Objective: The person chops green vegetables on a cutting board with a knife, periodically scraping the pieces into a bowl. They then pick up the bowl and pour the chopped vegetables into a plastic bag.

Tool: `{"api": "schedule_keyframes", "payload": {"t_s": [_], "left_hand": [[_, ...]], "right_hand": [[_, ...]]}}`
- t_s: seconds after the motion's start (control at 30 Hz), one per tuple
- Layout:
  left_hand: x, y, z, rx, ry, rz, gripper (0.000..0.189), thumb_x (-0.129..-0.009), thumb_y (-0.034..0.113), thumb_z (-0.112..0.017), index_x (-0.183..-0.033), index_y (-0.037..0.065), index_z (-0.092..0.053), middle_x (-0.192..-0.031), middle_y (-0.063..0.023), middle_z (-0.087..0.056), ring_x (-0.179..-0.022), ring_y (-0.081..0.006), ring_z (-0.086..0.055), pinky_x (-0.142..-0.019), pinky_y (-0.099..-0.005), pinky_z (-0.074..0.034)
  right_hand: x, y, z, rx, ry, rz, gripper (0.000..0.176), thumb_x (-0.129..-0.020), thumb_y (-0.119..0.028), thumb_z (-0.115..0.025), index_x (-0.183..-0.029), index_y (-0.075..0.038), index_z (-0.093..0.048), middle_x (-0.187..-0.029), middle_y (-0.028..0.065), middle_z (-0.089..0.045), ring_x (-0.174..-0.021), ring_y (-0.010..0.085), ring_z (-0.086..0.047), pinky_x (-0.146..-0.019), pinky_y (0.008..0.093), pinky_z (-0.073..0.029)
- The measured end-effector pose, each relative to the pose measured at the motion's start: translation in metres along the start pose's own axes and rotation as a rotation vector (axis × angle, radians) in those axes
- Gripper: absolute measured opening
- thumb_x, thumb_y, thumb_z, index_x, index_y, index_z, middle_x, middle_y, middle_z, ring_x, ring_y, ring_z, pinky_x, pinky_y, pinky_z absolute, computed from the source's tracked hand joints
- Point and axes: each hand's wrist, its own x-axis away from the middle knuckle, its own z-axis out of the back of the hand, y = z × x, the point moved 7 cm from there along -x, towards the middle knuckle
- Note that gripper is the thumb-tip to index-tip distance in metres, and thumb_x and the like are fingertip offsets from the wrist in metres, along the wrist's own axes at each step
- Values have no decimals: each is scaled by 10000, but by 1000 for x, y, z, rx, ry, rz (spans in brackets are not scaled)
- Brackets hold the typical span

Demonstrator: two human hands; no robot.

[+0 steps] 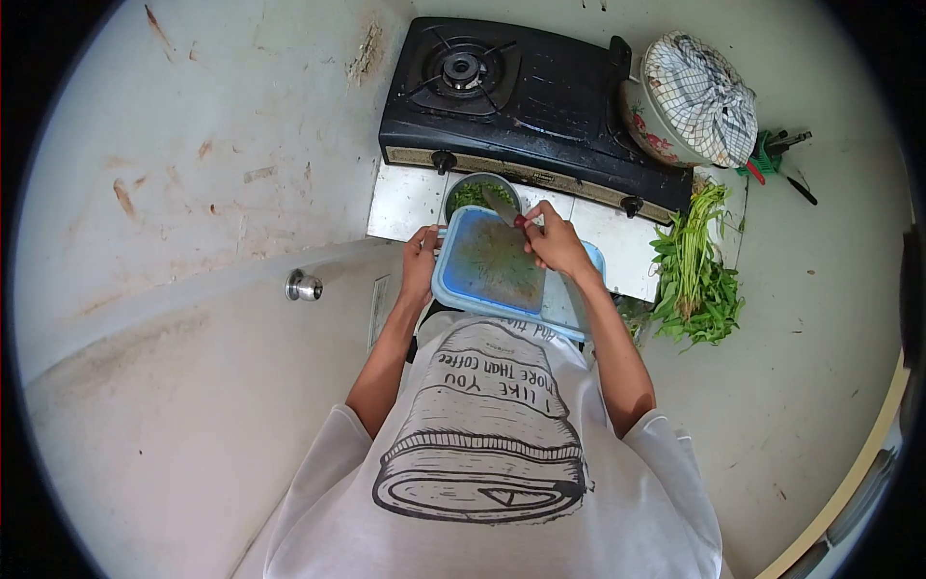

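My left hand point(421, 259) is closed around the left edge of a light blue tray point(567, 301). On the tray lies a worn blue chopping board point(497, 259), its middle darkened and scattered with small green bits. A knife point(499, 202) with a red handle is in my right hand point(559, 241), fingers wrapped round the handle. Its blade points away to the upper left, over the board's far edge and overlapping a round metal bowl point(448, 205). Inside the bowl are chopped greens point(473, 196). The tray is held close in front of my shirt.
A black gas stove point(569, 106) stands on the white tiled counter point(405, 198). At its right end sits a pot point(648, 130) covered with a checked cloth point(702, 92). Uncut leafy greens point(696, 261) hang over the counter's right side, near a green utensil holder point(767, 152). A door knob point(304, 286) juts out at left.
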Motion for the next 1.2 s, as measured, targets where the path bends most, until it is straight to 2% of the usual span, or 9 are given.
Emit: {"api": "schedule_keyframes", "payload": {"t_s": [0.13,0.27,0.3,0.4,0.43,0.57,0.87,0.97,1.2], "left_hand": [[11,-20,5,81,61,-14,362,-1114,293,-523,-1224,-12,-685,-974,-105,-711,-816,-142,-666,-715,-289,-567],[24,-37,15,167,160,-59,359,-1123,264,-503,-1208,-37,-679,-1009,-123,-726,-856,-152,-690,-725,-304,-589],[26,-39,17,177,188,-63,358,-1125,262,-500,-1204,-38,-678,-1013,-126,-728,-861,-153,-692,-727,-306,-591],[31,-45,18,204,226,-63,356,-1126,261,-499,-1193,-40,-677,-1011,-128,-731,-857,-157,-696,-732,-308,-596],[33,-44,18,213,231,-61,355,-1125,261,-500,-1189,-40,-677,-1007,-127,-731,-852,-158,-697,-733,-308,-597],[41,-41,14,302,284,-64,320,-1112,266,-540,-1130,-15,-693,-857,-64,-696,-674,-99,-620,-594,-263,-525],[52,-43,8,366,349,-72,299,-1110,245,-541,-1078,-11,-692,-840,-66,-702,-672,-103,-632,-586,-260,-528],[53,-44,6,391,330,-69,294,-1110,240,-538,-1077,-7,-692,-856,-71,-702,-686,-105,-637,-595,-261,-536],[49,-48,6,361,288,-66,289,-1113,236,-525,-1096,-6,-683,-883,-74,-700,-699,-106,-637,-606,-265,-535]], "right_hand": [[13,24,44,39,-125,-67,214,-1053,-262,-592,-1174,-89,-555,-744,56,-677,-486,96,-542,-412,276,-407],[7,43,101,189,-72,88,212,-1044,-220,-593,-1189,-72,-638,-739,61,-673,-495,102,-563,-440,280,-440],[12,29,104,258,-57,128,257,-1042,-193,-593,-1252,-61,-659,-777,86,-696,-596,151,-639,-564,332,-526],[6,14,87,255,-32,459,313,-1038,-184,-604,-1325,-65,-639,-829,117,-715,-744,207,-697,-730,374,-561],[19,-8,82,333,-66,456,342,-1031,-157,-616,-1365,-84,-631,-963,147,-736,-908,267,-717,-857,401,-554],[5,-14,59,407,-153,642,321,-1007,-130,-633,-1327,-133,-664,-1233,133,-718,-1104,357,-685,-956,443,-540],[-12,-25,70,578,25,688,322,-988,-119,-640,-1306,-142,-684,-1120,137,-686,-1057,357,-674,-919,467,-536],[-11,-23,58,472,-145,787,324,-990,-123,-631,-1307,-152,-694,-1102,140,-684,-1039,366,-671,-910,471,-534],[-15,-18,68,622,41,650,319,-1001,-136,-617,-1307,-148,-708,-1063,150,-670,-1033,373,-664,-902,478,-534]]}}
